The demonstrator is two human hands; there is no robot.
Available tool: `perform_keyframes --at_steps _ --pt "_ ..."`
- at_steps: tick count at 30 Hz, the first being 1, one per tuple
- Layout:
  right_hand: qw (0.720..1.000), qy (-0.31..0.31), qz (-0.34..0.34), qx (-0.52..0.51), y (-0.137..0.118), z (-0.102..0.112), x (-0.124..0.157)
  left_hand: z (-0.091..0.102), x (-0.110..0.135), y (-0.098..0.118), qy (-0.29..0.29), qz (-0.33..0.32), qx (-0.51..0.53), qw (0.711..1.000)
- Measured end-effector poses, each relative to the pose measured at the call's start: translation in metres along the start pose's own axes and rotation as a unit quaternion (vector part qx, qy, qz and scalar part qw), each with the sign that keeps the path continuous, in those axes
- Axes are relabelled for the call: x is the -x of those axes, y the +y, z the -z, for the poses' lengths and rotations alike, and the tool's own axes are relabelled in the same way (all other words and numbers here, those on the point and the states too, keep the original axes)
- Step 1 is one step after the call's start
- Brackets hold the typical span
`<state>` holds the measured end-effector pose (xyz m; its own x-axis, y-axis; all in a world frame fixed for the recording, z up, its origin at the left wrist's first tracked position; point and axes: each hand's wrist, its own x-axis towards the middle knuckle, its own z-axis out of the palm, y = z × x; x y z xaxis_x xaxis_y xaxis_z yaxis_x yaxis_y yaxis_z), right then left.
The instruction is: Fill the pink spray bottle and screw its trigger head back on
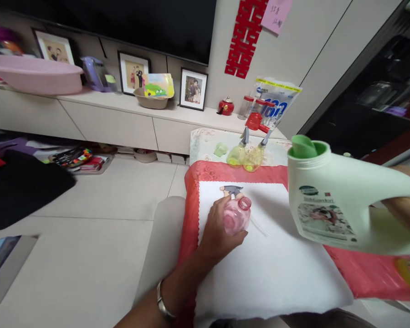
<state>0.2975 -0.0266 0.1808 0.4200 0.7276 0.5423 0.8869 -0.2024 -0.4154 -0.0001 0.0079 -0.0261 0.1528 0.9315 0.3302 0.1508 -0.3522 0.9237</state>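
My left hand [218, 232] is wrapped round a small see-through pink bottle [237, 216], whose open threaded neck leans to the right. At the right edge my right hand [408, 200], partly cut off by the frame, grips the handle of a large pale green jug [328, 200]. The jug is tilted, with its uncapped green spout to the upper left, apart from the pink bottle. Just beyond my left hand lies a grey and peach spray head [232, 190]. A thin clear tube [259, 226] rests on the white cloth [259, 273] beside the bottle.
Two yellow spray bottles [248, 157] and a green cap [220, 149] stand beyond the white cloth. A red tablecloth [191, 209] lies beneath it. Yellow tape [408, 275] is at the right. Behind are a low cabinet [116, 116], picture frames [193, 89] and a pink basin [37, 77].
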Motion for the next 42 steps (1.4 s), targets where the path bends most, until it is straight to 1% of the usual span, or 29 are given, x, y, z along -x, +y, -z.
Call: perform_keyframes --at_steps 1,2,3,5,6,9,12,15,18,20,23,26,29,30,31,33,34,35,36,37,38,39,41,42 --pt "0.999 0.009 -0.018 -0.027 -0.003 -0.006 0.004 0.0 0.0 0.001 0.002 0.004 0.005 1.0" --pt "0.997 0.033 -0.039 -0.061 -0.004 -0.014 0.006 0.001 0.0 0.002 0.004 0.009 0.009 1.0" --pt "0.99 0.072 -0.067 -0.105 -0.003 -0.023 0.008 0.002 -0.001 0.003 0.007 0.015 0.012 1.0" --pt "0.969 0.133 -0.102 -0.18 0.006 -0.045 0.007 0.003 -0.002 0.006 0.008 0.029 0.017 0.999" --pt "0.961 0.146 -0.109 -0.207 0.013 -0.057 0.006 0.004 -0.002 0.008 0.006 0.035 0.019 0.999" --pt "0.945 0.156 -0.115 -0.262 0.033 -0.093 0.007 0.005 -0.003 0.012 -0.002 0.049 0.016 0.999" --pt "0.936 0.158 -0.121 -0.29 0.043 -0.123 0.012 0.004 -0.003 0.013 -0.009 0.055 0.004 0.998" --pt "0.934 0.152 -0.124 -0.299 0.047 -0.142 0.017 0.003 -0.003 0.014 -0.023 0.067 -0.006 0.997" --pt "0.937 0.139 -0.124 -0.297 0.053 -0.152 0.02 0.003 -0.004 0.015 -0.039 0.066 0.001 0.997" --pt "0.941 0.125 -0.126 -0.288 0.057 -0.154 0.023 0.004 -0.004 0.017 -0.051 0.066 0.018 0.996" --pt "0.954 0.092 -0.125 -0.255 0.061 -0.15 0.029 0.006 -0.003 0.017 -0.054 0.099 0.036 0.993" --pt "0.973 0.035 -0.114 -0.199 0.063 -0.136 0.034 0.007 -0.002 0.012 -0.057 0.129 0.062 0.988" --pt "0.985 -0.023 -0.094 -0.14 0.066 -0.115 0.039 0.008 -0.001 0.004 -0.063 0.121 0.08 0.987" --pt "0.991 -0.021 -0.077 -0.108 0.066 -0.107 0.041 0.008 0.0 0.001 -0.065 0.117 0.081 0.988" --pt "0.996 0.002 -0.051 -0.071 0.065 -0.098 0.043 0.008 0.0 -0.001 -0.065 0.113 0.082 0.988" --pt "0.996 0.091 0.02 -0.004 0.06 -0.081 0.05 0.007 0.0 -0.005 -0.061 0.107 0.088 0.988" --pt "0.988 0.138 0.06 0.013 0.055 -0.075 0.055 0.007 0.001 -0.007 -0.061 0.105 0.091 0.988" --pt "0.982 0.163 0.091 0.006 0.049 -0.07 0.061 0.007 0.001 -0.008 -0.062 0.103 0.094 0.988" --pt "0.981 0.156 0.113 -0.017 0.042 -0.068 0.066 0.006 0.001 -0.009 -0.062 0.101 0.097 0.988" --pt "0.983 0.119 0.131 -0.051 0.034 -0.069 0.073 0.006 0.001 -0.009 -0.064 0.099 0.098 0.988" --pt "0.986 0.038 0.141 -0.081 0.026 -0.072 0.079 0.006 0.001 -0.009 -0.065 0.096 0.097 0.989" --pt "0.983 -0.045 0.153 -0.09 0.018 -0.079 0.085 0.006 0.001 -0.009 -0.064 0.093 0.094 0.989" --pt "0.963 -0.214 0.155 -0.063 0.005 -0.097 0.096 0.006 0.001 -0.008 -0.062 0.087 0.084 0.991" --pt "0.95 -0.268 0.151 -0.042 0.0 -0.107 0.101 0.005 0.001 -0.007 -0.063 0.086 0.079 0.991"
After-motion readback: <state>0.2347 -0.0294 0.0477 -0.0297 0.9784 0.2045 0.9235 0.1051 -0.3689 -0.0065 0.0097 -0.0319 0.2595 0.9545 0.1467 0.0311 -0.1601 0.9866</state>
